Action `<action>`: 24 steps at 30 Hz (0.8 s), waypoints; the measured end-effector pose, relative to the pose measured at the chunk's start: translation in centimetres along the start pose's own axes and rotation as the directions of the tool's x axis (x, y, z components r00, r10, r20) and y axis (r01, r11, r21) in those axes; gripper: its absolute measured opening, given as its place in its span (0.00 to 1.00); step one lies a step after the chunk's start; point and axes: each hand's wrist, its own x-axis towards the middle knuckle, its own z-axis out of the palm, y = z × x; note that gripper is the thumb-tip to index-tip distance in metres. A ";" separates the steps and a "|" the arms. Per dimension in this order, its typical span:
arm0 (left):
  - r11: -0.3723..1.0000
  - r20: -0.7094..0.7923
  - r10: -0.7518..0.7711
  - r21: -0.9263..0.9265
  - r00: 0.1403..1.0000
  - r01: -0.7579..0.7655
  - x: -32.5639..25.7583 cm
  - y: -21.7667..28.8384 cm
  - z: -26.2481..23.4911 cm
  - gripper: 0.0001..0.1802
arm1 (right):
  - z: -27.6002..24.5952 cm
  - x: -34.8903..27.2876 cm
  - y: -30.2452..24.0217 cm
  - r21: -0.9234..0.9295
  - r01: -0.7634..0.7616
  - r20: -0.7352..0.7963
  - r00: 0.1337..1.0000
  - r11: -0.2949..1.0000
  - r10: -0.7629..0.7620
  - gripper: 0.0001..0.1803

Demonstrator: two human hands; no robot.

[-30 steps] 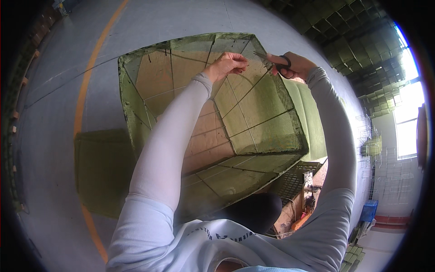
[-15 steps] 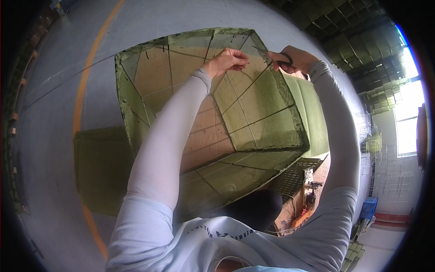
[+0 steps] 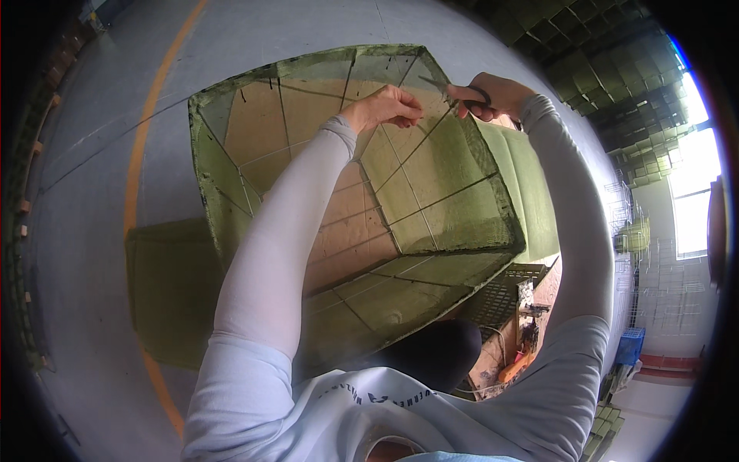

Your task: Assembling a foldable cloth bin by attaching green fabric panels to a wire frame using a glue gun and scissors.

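Observation:
A large green mesh cage (image 3: 431, 208) on a thin wire frame lies in front of me, its wide mouth turned toward me. Over its far part, my left hand (image 3: 387, 108) is pinched closed. Whatever lies between those fingertips is too small to make out. To the right, near the cage's far right rim, my right hand (image 3: 496, 96) has its fingers through the loops of black-handled scissors (image 3: 484, 93). The blades point left, toward my left hand, and look parted. A gap separates the two hands.
A flat green panel (image 3: 169, 292) lies on the grey floor at left, over an orange line (image 3: 146, 146). Low at right, a wooden board (image 3: 493, 362) carries an orange-handled tool (image 3: 516, 368). Green stacks (image 3: 585, 69) and wire racks (image 3: 662, 285) stand at far right.
The scissors' blades now show more plainly, swung out toward the left hand. The right hand has shifted slightly up and left; the cage sits slightly farther left in the picture.

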 end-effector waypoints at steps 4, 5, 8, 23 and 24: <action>0.937 -0.186 -0.079 -0.350 0.979 0.009 1.5 -0.8 1.3 0.10 | -0.4 -2.9 0.0 0.137 0.053 -0.036 0.998 0.989 -0.049 0.42; 0.917 -0.161 -0.120 -0.396 0.980 0.048 2.1 -0.6 2.0 0.11 | -0.3 -3.9 -0.1 0.173 0.040 -0.065 0.997 0.984 -0.029 0.43; 0.876 -0.230 -0.103 -0.482 0.968 -0.021 3.6 -0.4 4.9 0.10 | -0.7 -5.4 0.7 0.198 0.116 -0.115 0.989 0.973 -0.095 0.43; 0.807 -0.078 -0.158 -0.584 0.984 0.083 1.4 -1.7 3.1 0.11 | 1.5 -6.4 1.4 0.094 -0.066 0.060 0.996 0.993 0.060 0.38; 0.807 -0.079 -0.156 -0.585 0.985 0.081 1.3 -1.7 3.2 0.11 | 1.5 -6.0 1.2 0.085 -0.089 0.085 0.993 0.992 0.082 0.39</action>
